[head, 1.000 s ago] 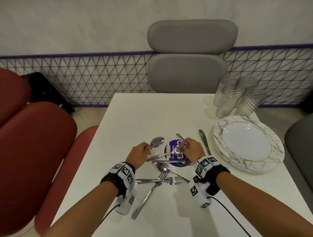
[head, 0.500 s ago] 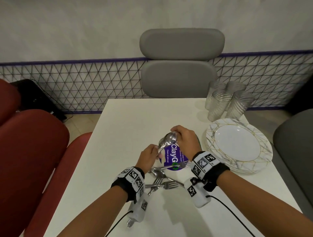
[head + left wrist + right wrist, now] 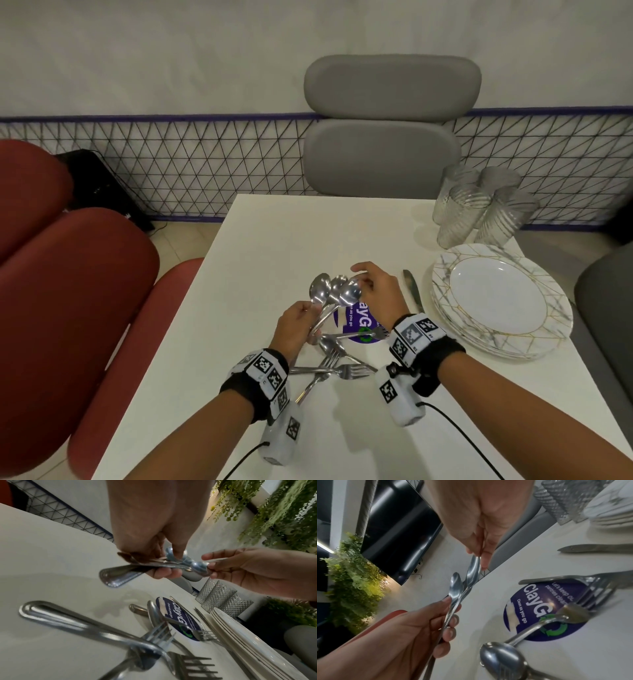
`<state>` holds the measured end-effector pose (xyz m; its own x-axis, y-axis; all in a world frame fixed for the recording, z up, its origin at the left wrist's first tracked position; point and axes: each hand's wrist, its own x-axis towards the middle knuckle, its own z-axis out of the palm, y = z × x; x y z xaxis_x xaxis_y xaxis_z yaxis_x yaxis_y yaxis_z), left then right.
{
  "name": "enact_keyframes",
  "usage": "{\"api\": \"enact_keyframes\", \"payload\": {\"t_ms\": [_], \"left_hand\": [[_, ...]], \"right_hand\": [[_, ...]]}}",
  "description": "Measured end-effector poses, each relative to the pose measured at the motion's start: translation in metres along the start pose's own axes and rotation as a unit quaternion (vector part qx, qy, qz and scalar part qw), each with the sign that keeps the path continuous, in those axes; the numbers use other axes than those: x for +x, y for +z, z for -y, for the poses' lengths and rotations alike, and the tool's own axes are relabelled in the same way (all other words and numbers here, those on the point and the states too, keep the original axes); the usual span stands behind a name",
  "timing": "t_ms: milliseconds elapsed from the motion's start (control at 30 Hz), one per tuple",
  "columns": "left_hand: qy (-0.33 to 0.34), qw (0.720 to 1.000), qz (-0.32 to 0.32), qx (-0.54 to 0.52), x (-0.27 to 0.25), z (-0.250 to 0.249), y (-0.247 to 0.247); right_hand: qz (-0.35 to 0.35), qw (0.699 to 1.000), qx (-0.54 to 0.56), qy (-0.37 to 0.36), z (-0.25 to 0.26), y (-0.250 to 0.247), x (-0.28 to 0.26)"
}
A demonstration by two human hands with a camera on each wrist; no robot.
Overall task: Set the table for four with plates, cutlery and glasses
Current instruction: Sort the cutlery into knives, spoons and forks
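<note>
Spoons [image 3: 334,293] now fanned into three bowls, up from one a second ago | left hand [image 3: 297,325] clamps the beaded steel handles – right hand [image 3: 375,287] pinches one polished oval bowl | held above the table [image 3: 267,246], forks [image 3: 337,370] at 6 o'clock.

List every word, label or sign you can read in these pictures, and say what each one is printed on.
"ClayG", last letter hidden by a fork: round purple sticker on the white table.
"Clean as you go": same sticker.
"Let's keep o… pantries clean": same sticker, cut off by the fork.
Wristband squares: black-and-white code patterns, no words.
Plates, glasses, cutlery: no text visible.
</note>
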<state>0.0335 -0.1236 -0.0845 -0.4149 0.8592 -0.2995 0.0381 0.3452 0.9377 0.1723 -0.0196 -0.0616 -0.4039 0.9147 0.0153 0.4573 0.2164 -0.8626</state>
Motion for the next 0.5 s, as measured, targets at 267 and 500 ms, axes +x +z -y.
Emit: {"api": "enact_keyframes", "payload": {"t_ms": [267, 500], "left_hand": [[-0.053, 0.996, 0.029, -0.066, -0.014, 0.006, -0.011], [-0.047, 0.996, -0.037, -0.071, -0.017, 0.023, -0.035]], "right_hand": [[0.050, 0.997, 0.057, -0.033, 0.008, 0.037, 0.008], [0.167, 0.984, -0.050, 0.046, -0.018, 0.059, 0.004]]}}
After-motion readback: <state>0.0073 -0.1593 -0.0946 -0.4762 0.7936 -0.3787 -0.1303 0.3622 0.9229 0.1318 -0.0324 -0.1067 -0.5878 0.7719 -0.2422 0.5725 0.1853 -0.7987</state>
